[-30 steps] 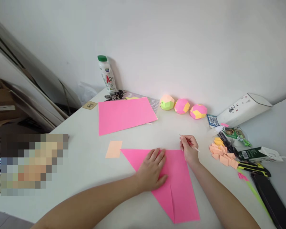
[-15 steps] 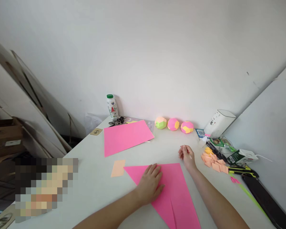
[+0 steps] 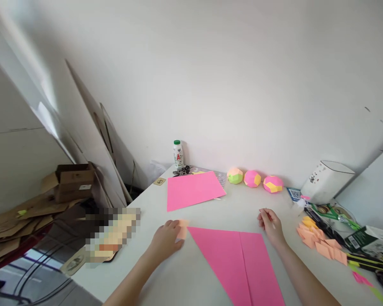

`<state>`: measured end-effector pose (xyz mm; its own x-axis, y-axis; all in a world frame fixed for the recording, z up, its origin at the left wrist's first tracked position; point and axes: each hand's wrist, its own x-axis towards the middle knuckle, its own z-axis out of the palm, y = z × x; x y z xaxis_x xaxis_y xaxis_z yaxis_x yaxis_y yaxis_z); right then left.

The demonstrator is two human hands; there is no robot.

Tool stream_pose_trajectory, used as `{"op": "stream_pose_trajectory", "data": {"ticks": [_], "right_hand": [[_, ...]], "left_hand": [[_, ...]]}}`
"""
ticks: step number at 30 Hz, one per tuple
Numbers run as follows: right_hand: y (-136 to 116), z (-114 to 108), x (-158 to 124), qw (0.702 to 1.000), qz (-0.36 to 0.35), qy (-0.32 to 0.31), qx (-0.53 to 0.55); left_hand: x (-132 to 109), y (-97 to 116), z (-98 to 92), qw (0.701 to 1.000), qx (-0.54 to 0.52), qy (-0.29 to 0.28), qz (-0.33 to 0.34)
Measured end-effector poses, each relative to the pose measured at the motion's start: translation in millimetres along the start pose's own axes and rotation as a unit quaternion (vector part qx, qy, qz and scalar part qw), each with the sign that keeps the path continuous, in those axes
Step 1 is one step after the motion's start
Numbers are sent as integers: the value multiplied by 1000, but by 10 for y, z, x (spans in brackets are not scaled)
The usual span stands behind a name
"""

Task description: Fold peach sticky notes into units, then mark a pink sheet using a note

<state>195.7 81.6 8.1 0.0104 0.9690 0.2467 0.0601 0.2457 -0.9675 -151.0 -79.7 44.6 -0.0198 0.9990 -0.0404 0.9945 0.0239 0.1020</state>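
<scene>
My left hand (image 3: 166, 239) lies palm down over a small peach paper piece (image 3: 183, 230), covering its left part. The fingers rest on it and the thumb is apart. Beside it, a large pink paper sheet (image 3: 221, 250) lies with a slanted left edge and a lengthwise line down its right part. My right hand (image 3: 270, 225) is closed past the sheet's upper right corner, pinching a thin whitish stick (image 3: 273, 226) that is mostly hidden by the fingers. Another pink sheet (image 3: 194, 190) lies farther back on the table.
Along the wall stand three faceted paper balls (image 3: 252, 179) and a white bottle (image 3: 178, 154) with a green cap. On the right are folded peach paper pieces (image 3: 319, 240), a white container (image 3: 327, 182) and a yellow-black cutter (image 3: 370, 261). A blurred-out object (image 3: 116, 236) lies near the left edge.
My left hand has moved left off the large pink sheet onto the peach paper. My right hand remains closed beside the sheet. The view has turned left.
</scene>
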Motion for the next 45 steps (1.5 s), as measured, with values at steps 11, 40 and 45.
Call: {"op": "stream_pose_trajectory", "data": {"ticks": [11,40,45], "right_hand": [[-18,5,-119,993,-47,-12,-107],[-630,-321,-1088,967,159,-197,-26],[-546,-285,-1037,962,188,-197,11]], "left_hand": [[125,-208,248,988,-90,88,-88],[72,1683,348,827,-110,187,519],[131,1645,377,854,-150,145,477]]}}
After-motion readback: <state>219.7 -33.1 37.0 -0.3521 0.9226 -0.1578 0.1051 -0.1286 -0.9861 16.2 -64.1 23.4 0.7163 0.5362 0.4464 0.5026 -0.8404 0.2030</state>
